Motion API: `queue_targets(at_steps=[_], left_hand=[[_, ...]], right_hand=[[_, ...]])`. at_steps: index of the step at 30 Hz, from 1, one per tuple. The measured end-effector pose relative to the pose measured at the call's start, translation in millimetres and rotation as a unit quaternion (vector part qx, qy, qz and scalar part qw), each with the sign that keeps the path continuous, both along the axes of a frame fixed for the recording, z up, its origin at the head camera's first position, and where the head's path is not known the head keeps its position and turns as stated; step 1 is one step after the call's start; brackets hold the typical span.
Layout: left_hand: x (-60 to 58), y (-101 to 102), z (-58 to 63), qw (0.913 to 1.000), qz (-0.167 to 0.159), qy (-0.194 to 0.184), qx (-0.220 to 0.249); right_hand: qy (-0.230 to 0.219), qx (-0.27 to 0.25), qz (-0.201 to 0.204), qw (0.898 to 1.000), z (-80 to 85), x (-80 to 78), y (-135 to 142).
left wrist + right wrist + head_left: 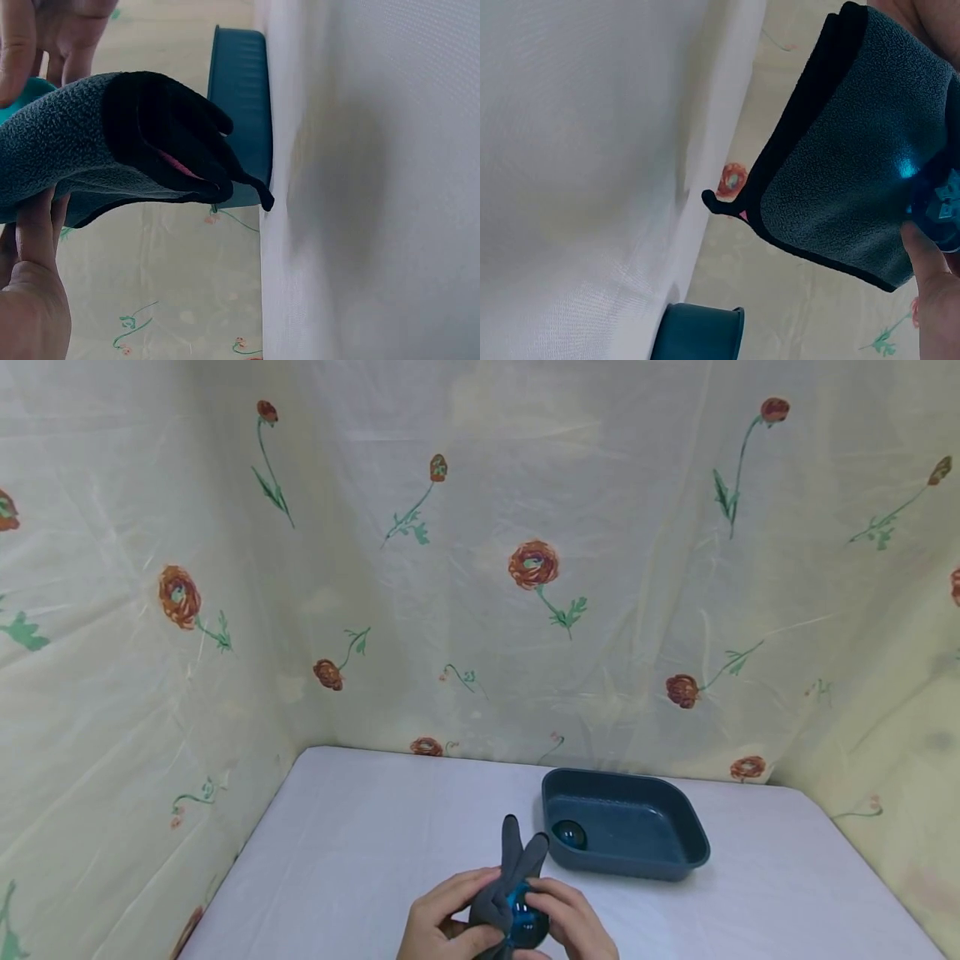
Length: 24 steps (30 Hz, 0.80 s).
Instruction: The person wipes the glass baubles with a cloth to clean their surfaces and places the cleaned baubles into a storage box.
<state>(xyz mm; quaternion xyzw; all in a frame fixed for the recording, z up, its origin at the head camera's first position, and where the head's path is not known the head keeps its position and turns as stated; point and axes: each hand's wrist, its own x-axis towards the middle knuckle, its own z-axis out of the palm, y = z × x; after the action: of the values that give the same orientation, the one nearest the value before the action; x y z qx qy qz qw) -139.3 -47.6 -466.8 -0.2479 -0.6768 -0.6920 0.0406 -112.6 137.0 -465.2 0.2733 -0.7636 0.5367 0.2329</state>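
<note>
Low in the head view, my left hand (442, 917) grips a folded grey fleecy towel (489, 906) with black edging, its thumb in front. Two narrow towel ends stick up above the hands. Against the towel's right side is a glossy, see-through blue ball (529, 925), held by the curled fingers of my right hand (576, 920). In the left wrist view the towel (56, 142) covers most of the ball. The right wrist view shows the towel (847, 161) hanging with a small black loop at its corner, and a fingertip touching beside the ball (934, 217).
Beyond the hands to the right, a dark blue rectangular basin (645, 862) stands on the white-covered table (360, 843). A second dark blue ball (570, 834) lies in its near left corner. Flower-patterned sheeting (480, 610) hangs behind the table and on both sides.
</note>
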Motion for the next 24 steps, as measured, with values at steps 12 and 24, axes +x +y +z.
queue_targets(at_steps=[12, 24], left_hand=[[1.0, 0.5, 0.5, 0.9998, 0.003, -0.017, 0.009], [2.7, 0.5, -1.1, 0.9997, 0.012, 0.011, -0.017]], right_hand=[[0.000, 0.029, -0.012, 1.000, -0.3, 1.5, 0.6], [-0.087, 0.016, -0.018, 0.996, 7.9, 3.5, -0.1]])
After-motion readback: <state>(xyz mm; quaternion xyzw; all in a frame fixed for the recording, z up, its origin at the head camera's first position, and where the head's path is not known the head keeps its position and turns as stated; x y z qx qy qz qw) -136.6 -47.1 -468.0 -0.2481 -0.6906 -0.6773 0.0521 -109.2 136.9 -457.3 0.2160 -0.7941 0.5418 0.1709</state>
